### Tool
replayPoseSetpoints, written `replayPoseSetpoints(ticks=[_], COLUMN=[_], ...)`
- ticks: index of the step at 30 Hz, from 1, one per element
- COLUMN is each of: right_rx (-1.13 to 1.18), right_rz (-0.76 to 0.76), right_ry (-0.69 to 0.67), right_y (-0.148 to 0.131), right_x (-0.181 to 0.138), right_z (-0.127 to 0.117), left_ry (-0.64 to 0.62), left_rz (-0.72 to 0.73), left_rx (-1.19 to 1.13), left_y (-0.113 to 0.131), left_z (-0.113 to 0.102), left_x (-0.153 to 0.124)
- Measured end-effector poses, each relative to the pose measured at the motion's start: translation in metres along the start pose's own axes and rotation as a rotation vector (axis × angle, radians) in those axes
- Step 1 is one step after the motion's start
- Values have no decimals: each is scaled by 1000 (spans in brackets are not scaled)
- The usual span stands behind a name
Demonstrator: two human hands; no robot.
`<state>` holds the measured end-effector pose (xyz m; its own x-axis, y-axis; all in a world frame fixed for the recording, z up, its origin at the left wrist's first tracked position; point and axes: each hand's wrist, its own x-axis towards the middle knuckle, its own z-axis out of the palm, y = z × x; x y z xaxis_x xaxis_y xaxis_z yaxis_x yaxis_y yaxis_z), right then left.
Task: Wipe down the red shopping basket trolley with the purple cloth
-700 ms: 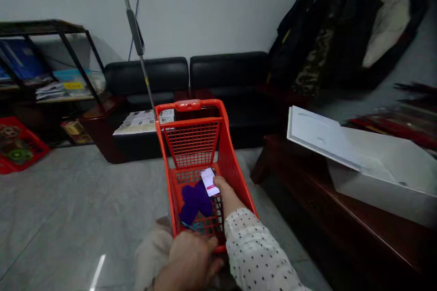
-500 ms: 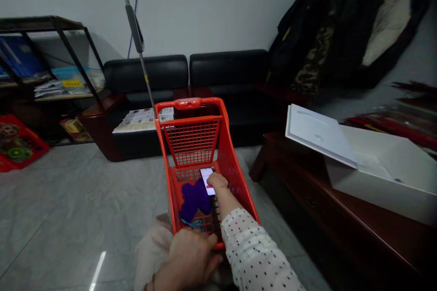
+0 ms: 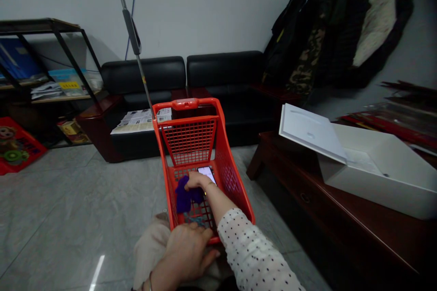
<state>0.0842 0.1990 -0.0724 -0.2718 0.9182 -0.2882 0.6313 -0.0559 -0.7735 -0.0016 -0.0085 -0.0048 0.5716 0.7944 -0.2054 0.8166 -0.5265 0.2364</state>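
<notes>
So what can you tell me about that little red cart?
The red cart is a small shopping basket of bright orange-red plastic with mesh-like grid walls and floor and a rounded handle bar at its far end. It stands upright on the grey tiled floor, before a black sofa. Inside lie a purple cloth and a lit phone. The right hand reaches in, on the cloth; the left hand rests on its near rim.
</notes>
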Motion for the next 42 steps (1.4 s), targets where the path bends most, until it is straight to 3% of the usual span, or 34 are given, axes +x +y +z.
replayPoseSetpoints(ticks=[2, 7, 9, 12, 14, 16, 19, 20, 22, 24, 26, 29, 32, 34, 36, 39, 42], right_rx=[75, 430, 536, 719, 834, 930, 1010, 1006, 970, 940, 936, 1026, 1220, 1281, 1250, 1009, 520], right_rz=[-39, -239, -275, -276, -278, -281, -303, -315, -327, -298, -258, -281, -353, -365, -363, -423, -440], right_ry=[48, 390, 448, 461, 414, 321, 232, 265, 423, 546, 506, 364, 461, 543, 598, 791, 981], right_y=[-6, -15, -15, -14, -15, -15, -15, -14, -11, -8, -6, -7, -9, -9, -8, -3, 5], right_x=[5, -2, -14, -35, -46, -52, -51, -50, -45, -43, -44, -47, -48, -49, -53, -66, -77], right_z=[-20, -77, -91, -95, -91, -86, -83, -83, -82, -79, -76, -71, -74, -80, -92, -119, -146], left_ry=[3, 77, 252, 758, 961, 984, 816, 800, 887, 1050, 1136, 984, 770, 769, 874, 1031, 965], left_rz=[8, 83, 92, -45, -132, -149, -74, -76, -192, -382, -475, -279, -10, 41, -26, -291, -590], left_rx=[-19, -195, -387, -603, -670, -849, -1250, -1334, -1392, -1296, -1103, -847, -791, -827, -800, -450, -187], left_y=[0, -3, -11, -33, -50, -64, -75, -76, -77, -76, -74, -63, -52, -51, -60, -86, -113], left_z=[-2, -4, -7, -22, -36, -47, -54, -55, -55, -58, -61, -66, -67, -68, -72, -80, -82], left_x=[-2, -7, -2, 24, 53, 85, 126, 135, 149, 158, 163, 167, 168, 164, 156, 136, 121])
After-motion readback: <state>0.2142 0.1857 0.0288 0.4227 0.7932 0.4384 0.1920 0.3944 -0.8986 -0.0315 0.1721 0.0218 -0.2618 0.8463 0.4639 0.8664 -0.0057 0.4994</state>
